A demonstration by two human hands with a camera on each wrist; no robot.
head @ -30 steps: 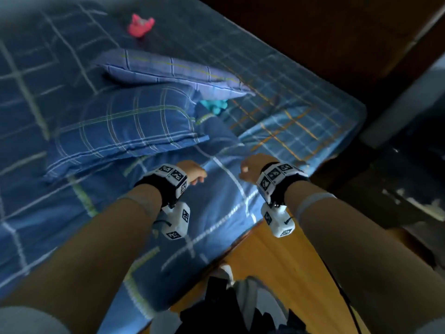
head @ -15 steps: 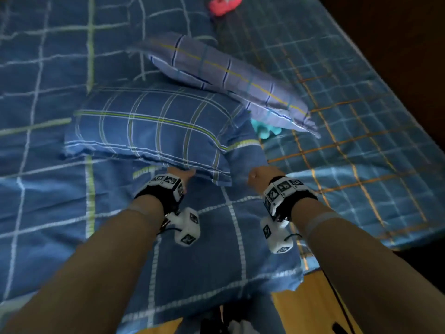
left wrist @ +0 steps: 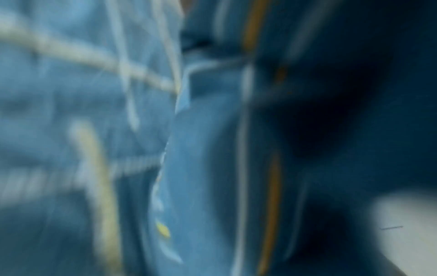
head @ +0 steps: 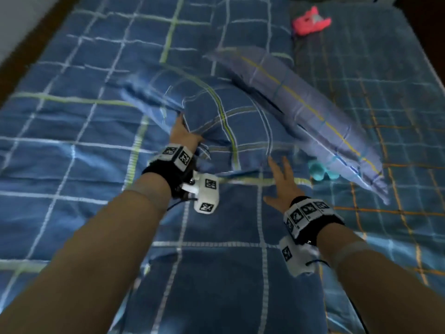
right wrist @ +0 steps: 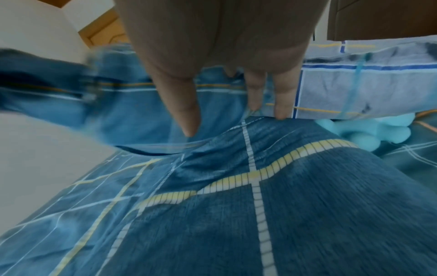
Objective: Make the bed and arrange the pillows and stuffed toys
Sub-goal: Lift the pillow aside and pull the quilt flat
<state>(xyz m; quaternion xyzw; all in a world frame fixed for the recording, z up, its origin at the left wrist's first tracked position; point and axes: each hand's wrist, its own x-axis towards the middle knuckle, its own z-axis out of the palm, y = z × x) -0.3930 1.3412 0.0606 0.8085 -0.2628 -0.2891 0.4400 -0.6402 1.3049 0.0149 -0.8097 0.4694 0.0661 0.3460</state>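
A dark blue checked pillow [head: 231, 116] lies mid-bed on the blue checked quilt [head: 72, 131], blurred and raised at its left end. My left hand [head: 184, 132] grips its near-left edge, fingers buried in the bunched fabric. My right hand [head: 279, 169] hovers open, fingers straight, at the pillow's near edge; in the right wrist view the fingertips [right wrist: 189, 128] point at that dark blue pillow [right wrist: 132, 115]. A paler lilac checked pillow [head: 305, 109] leans across to the right. A teal stuffed toy [head: 320, 171] peeks from under it. The left wrist view is only blurred blue cloth.
A pink stuffed toy [head: 310, 19] lies at the far right of the bed on the checked sheet [head: 385, 104]. The pale wall [head: 21, 22] runs along the bed's far left side. In the right wrist view the teal stuffed toy [right wrist: 369, 132] sits below the lilac pillow [right wrist: 369, 82].
Both hands left the quilt's near edge and reached forward. My left hand took hold of the dark blue pillow and raised it. My right hand went from curled to open.
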